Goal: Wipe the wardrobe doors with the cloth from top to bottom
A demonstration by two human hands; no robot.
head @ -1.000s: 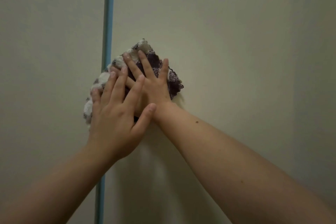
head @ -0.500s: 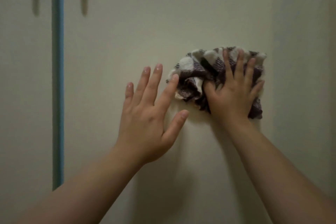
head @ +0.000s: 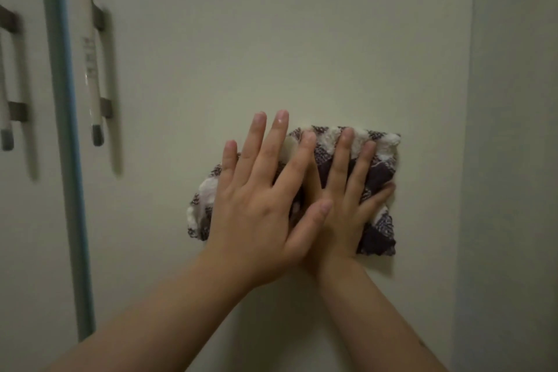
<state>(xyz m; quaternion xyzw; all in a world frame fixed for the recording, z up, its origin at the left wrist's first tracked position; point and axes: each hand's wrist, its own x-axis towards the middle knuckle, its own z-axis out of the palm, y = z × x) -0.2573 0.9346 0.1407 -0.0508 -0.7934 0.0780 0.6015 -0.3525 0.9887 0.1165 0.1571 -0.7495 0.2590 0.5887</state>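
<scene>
A dark purple and white checked cloth (head: pixel 381 160) lies bunched flat against the pale right wardrobe door (head: pixel 241 54), near that door's right edge. My right hand (head: pixel 347 199) presses on the cloth with its fingers spread and straight. My left hand (head: pixel 259 196) lies flat on the cloth's left part, fingers straight, its thumb over the back of my right hand. Both forearms reach up from the bottom of the view.
A blue vertical strip (head: pixel 65 130) separates the right door from the left door (head: pixel 21 220). A white bar handle (head: pixel 90 54) sits on the right door beside the strip, another handle (head: pixel 6 84) on the left door. A pale wall (head: pixel 513 160) borders the wardrobe's right side.
My left hand moved right from the bare door onto the cloth and over my right hand. The view rose slightly, so both handles show in full.
</scene>
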